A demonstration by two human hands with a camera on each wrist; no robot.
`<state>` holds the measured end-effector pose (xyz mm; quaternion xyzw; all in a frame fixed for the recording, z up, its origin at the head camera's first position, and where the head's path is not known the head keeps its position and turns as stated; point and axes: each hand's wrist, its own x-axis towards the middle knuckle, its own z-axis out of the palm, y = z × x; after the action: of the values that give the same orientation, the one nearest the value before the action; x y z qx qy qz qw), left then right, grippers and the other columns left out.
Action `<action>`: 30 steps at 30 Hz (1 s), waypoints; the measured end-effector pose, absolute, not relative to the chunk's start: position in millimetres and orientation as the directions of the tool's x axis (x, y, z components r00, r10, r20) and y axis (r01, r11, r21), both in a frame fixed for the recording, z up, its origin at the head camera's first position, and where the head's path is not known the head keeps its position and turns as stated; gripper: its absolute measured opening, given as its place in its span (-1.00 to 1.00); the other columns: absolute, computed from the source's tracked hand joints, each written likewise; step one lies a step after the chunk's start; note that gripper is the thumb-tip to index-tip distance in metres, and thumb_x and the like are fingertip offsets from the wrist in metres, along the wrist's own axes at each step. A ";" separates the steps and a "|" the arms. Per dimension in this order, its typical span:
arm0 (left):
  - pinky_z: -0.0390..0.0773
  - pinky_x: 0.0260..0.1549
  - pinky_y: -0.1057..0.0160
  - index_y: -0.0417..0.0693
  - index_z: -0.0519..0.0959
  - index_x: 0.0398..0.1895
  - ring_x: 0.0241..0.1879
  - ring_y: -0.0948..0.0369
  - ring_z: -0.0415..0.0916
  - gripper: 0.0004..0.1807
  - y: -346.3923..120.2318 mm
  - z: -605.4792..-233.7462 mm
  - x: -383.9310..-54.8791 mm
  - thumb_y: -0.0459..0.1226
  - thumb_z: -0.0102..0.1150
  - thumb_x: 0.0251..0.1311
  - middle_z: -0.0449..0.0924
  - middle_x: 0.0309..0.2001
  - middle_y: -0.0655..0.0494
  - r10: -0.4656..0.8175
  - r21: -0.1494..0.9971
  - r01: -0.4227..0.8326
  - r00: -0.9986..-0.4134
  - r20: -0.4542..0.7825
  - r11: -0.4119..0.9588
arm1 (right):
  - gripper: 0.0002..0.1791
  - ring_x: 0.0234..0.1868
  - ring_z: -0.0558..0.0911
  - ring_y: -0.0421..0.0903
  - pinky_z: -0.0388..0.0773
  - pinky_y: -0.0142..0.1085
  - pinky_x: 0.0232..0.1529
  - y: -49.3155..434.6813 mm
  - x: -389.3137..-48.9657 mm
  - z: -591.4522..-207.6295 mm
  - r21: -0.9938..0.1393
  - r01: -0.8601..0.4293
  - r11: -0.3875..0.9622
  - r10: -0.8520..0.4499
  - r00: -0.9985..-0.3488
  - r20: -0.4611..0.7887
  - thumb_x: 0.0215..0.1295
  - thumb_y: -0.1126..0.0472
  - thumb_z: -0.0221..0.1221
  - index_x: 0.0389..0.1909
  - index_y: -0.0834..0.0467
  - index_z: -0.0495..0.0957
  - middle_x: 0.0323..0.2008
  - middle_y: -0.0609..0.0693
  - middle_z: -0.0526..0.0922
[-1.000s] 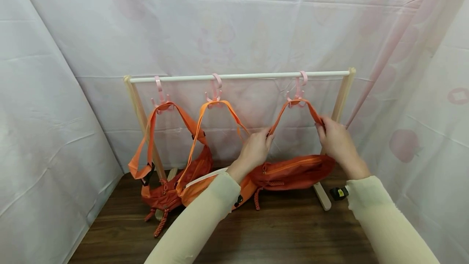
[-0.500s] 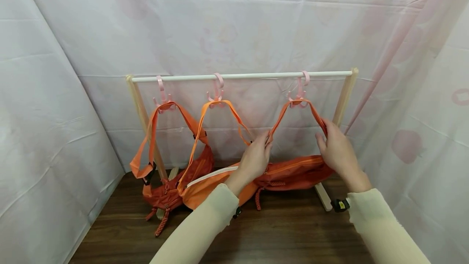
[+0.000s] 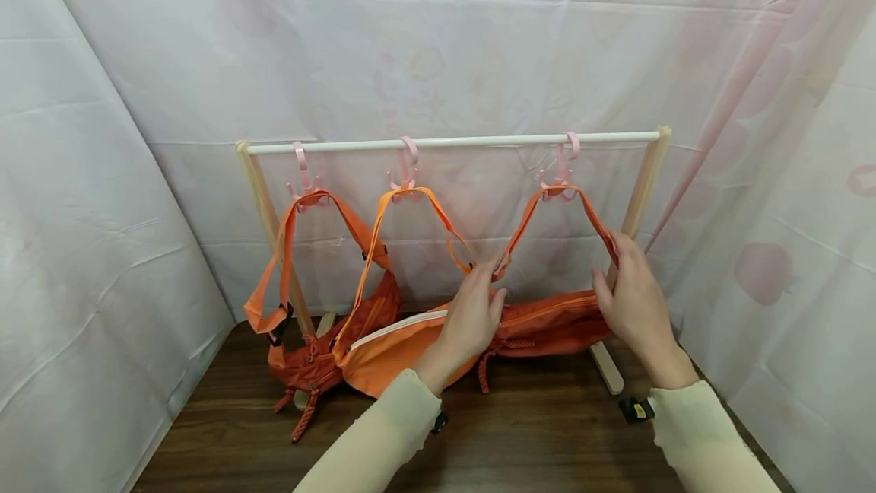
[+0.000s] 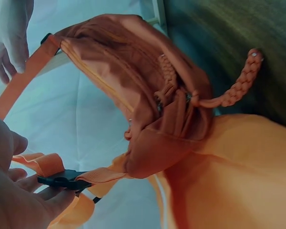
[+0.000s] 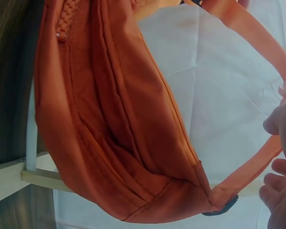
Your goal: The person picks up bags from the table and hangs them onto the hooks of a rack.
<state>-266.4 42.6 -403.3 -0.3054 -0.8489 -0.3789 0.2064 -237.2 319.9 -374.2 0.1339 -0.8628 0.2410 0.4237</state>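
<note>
A rust-red waist bag hangs by its strap from the right pink hook, low over the table. At the strap's left side is my left hand; in the left wrist view its extended fingers lie behind a black buckle, thumb apart. My right hand touches the strap's right side, fingers behind it and thumb held away, as the right wrist view also shows. An orange bag with a white zip hangs from the middle hook, partly behind my left forearm.
Another rust-red bag with braided pulls hangs from the left pink hook. The white rail spans two wooden posts on the dark wood table. Pale curtains stand behind and at both sides.
Both hands have slid lower along the strap and their fingers have loosened, thumbs parting from it. The left hand has shifted slightly down and left. The bag still hangs from its hook.
</note>
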 end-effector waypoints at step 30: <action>0.41 0.38 -0.11 -0.03 0.18 0.68 0.52 0.02 0.28 -0.24 -3.5 -443.7 -220.2 -0.18 0.25 0.53 0.27 0.56 -0.02 0.326 0.542 0.615 -0.777 0.538 0.573 | -0.27 0.49 0.35 0.38 0.07 -0.13 0.59 289.2 -206.1 -434.8 -0.158 -0.595 0.788 -0.228 -0.520 0.823 0.32 0.23 0.24 0.48 0.42 0.35 0.39 0.44 0.43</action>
<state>-220.2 -3.5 -443.7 -0.2717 -0.8655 -0.3738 0.1935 -206.1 289.2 -434.8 0.2435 -0.8447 0.2157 0.4249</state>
